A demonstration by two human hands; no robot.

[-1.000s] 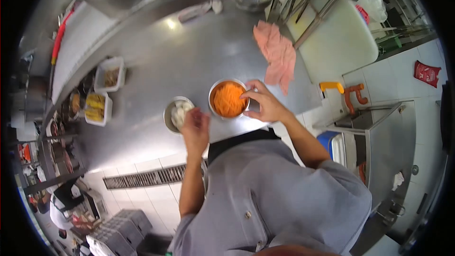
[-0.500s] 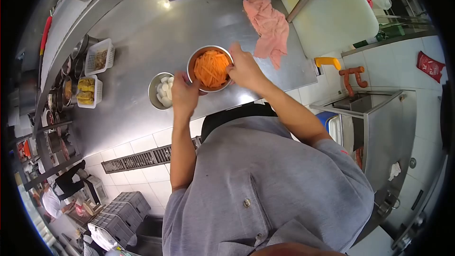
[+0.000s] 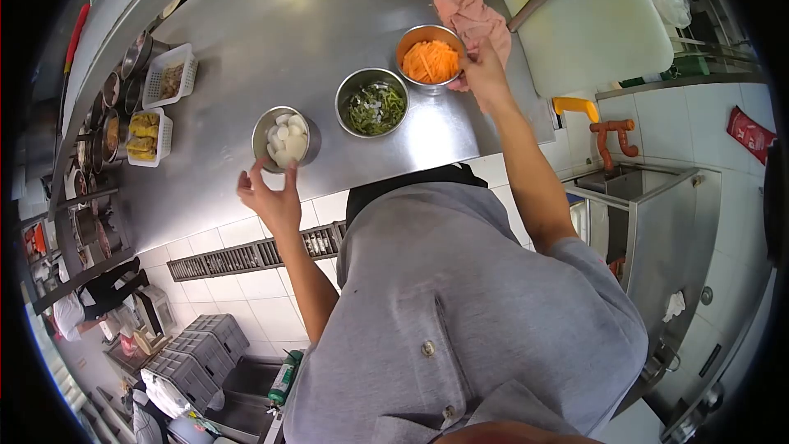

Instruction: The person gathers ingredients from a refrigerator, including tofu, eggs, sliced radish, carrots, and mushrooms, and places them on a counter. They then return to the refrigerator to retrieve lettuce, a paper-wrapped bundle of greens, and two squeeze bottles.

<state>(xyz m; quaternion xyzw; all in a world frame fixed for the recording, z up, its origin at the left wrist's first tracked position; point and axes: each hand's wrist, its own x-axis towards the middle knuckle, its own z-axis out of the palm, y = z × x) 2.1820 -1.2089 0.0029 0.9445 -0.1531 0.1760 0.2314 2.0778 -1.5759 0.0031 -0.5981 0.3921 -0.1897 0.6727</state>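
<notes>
My right hand (image 3: 486, 80) grips the right rim of a metal bowl of orange carrot strips (image 3: 431, 62), next to the pink cloth. My left hand (image 3: 275, 200) is at the near edge of a metal bowl of white slices (image 3: 288, 140). Its fingers are spread, and the fingertips are close to or touching the rim; nothing is held. Between these two stands a third metal bowl (image 3: 339, 115) with chopped greens (image 3: 375, 108) and some small whitish bits inside.
A crumpled pink cloth (image 3: 481, 16) lies beside a white cutting board (image 3: 604, 25) on the right. White baskets (image 3: 182, 94) of food and several pots line the counter's left side. Grey crates (image 3: 197, 353) stand on the floor, with another person (image 3: 78, 308) farther off.
My right hand has carried the carrot bowl up and to the right, and the bowl of greens now shows where it was. My left hand has left the carrot bowl for the white slices' bowl.
</notes>
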